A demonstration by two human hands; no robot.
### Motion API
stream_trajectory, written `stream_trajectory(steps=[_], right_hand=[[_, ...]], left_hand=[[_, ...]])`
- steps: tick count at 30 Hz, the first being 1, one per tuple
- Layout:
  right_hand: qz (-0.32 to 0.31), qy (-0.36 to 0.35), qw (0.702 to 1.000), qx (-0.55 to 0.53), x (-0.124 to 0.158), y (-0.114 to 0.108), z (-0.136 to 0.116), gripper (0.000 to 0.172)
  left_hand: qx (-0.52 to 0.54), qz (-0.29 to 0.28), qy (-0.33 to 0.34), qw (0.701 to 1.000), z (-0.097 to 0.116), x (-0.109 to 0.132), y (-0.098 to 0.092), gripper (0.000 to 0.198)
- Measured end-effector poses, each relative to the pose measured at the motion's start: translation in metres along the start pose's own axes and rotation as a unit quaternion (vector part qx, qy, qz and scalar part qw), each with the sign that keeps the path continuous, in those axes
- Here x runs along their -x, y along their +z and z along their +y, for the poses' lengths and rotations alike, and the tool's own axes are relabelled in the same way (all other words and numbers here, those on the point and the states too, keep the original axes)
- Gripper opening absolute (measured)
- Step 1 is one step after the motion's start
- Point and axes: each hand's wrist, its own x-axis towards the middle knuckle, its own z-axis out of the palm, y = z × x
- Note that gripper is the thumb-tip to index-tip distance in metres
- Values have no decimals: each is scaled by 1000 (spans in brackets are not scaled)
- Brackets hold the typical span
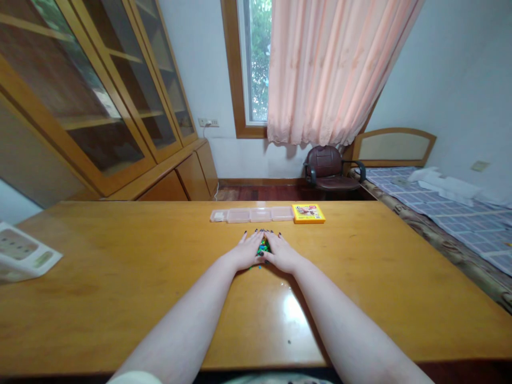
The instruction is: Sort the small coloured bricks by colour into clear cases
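Small pieces (263, 247), partly hidden, cupped hands (281, 253)

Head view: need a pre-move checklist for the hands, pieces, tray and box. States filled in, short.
1. Left hand at the pieces: ok, along their left side, fingers extended.
2. Right hand at the pieces: ok, along their right side, fingers extended.
3. All pieces between the hands: not ok, a blue one lies outside, on the near side.
4. Pieces under the palms: cannot tell, hidden.
5. Tray clear of the hands: ok, just beyond them.
6. Yellow box clear of the hands: ok, at the tray's right end.
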Motion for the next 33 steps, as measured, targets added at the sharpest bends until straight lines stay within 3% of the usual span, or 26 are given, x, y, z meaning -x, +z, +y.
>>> stream_trajectory(steps=[6,10,14,16,18,21,23,27,33], right_hand=[[87,6,986,-143,-1,-1,0,49],[134,50,977,-156,-1,-3,6,47],[101,38,987,-121,2,-6,8,56],[60,12,995,-74,2,-7,7,72],[21,-6,1000,-20,3,-8,6,91],[-14,-16,1000,21,3,-7,5,107],[-21,-19,999,35,3,-6,5,111],[-18,-29,998,45,3,-4,6,113],[-4,-41,998,43,1,4,6,111]], left_hand=[[106,100,-3,989,-1,-13,8,57],[217,152,-9,964,-11,-8,9,51],[99,108,34,989,-24,26,7,69],[33,76,52,995,-28,43,8,84],[-10,56,25,998,-29,52,8,90],[-36,36,1,999,-27,45,6,84],[-39,23,20,999,-26,32,4,77],[-35,31,48,998,-24,15,2,74],[-30,46,20,998,-5,16,9,72]])
